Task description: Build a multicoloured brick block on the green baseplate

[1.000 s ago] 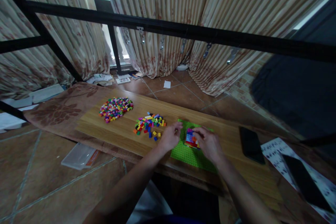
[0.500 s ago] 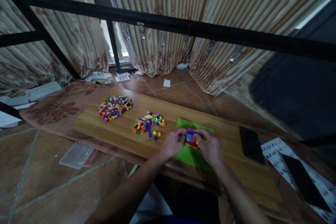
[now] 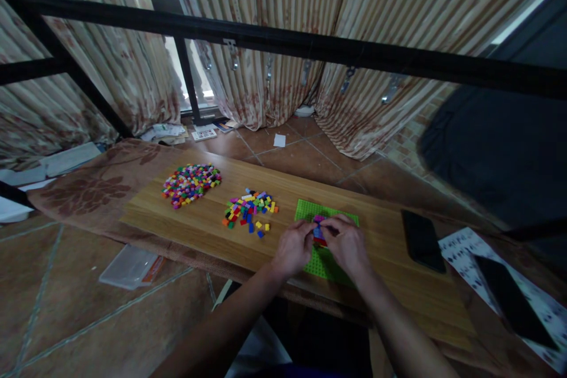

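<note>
Left hand (image 3: 293, 249) nearer right hand (image 3: 348, 243), touching bricks (image 3: 318, 232)

Both forearms reached forward and angled inward; the left hand (image 3: 294, 246) and right hand (image 3: 346, 243) nearly met, knuckles up, fingers bent and fingertips close together.

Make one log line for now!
left hand: at brick build | right hand: at brick build | green board: under build | big pile, small pile: left of board

There are two hands (image 3: 295, 249) (image 3: 346, 243), two brick piles (image 3: 191, 183) (image 3: 250, 210), one brick block (image 3: 318, 234), one baseplate (image 3: 322, 264) and two black slabs (image 3: 423, 240) (image 3: 514, 301).
</note>
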The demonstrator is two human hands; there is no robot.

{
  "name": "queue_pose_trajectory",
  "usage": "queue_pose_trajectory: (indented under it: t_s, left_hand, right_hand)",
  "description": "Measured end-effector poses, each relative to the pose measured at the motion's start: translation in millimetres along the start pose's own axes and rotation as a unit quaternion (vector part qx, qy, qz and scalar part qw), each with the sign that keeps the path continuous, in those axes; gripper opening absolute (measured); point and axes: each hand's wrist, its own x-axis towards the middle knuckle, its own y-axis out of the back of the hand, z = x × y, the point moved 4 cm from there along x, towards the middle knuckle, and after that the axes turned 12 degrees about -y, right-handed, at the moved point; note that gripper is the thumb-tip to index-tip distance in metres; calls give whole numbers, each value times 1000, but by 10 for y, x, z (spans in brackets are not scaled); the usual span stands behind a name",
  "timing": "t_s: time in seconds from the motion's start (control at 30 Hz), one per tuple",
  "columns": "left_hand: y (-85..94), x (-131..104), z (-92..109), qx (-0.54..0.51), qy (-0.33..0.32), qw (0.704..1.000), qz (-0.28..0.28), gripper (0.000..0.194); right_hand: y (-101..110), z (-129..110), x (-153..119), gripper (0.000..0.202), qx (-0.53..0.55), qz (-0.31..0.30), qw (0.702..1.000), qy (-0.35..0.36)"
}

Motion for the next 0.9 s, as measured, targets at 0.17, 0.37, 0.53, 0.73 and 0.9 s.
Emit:
queue_pose_trajectory:
  t_s: [0.17, 0.37, 0.53, 0.73, 0.9]
  left_hand:
    - [-41, -44, 12, 83, -35, 996, -17, 35]
    - [-50, -34, 73, 162, -49, 984, -58, 37]
    - [-48, -8, 111, 167, -56, 982, -68, 38]
    - [48, -94, 115, 150, -32, 987, -39, 41]
    - [311, -400, -29, 141, 3, 990, 23, 36]
  right_hand:
    - [-10, 9, 23, 19, 32, 7, 999, -38]
    - [-18, -74, -38, 22, -34, 13, 999, 11]
    - [-32, -190, -201, 26, -85, 47, 995, 30]
    - [82, -138, -321, 29, -47, 66, 996, 25]
    - [289, -70, -654, 26, 53, 143, 988, -17]
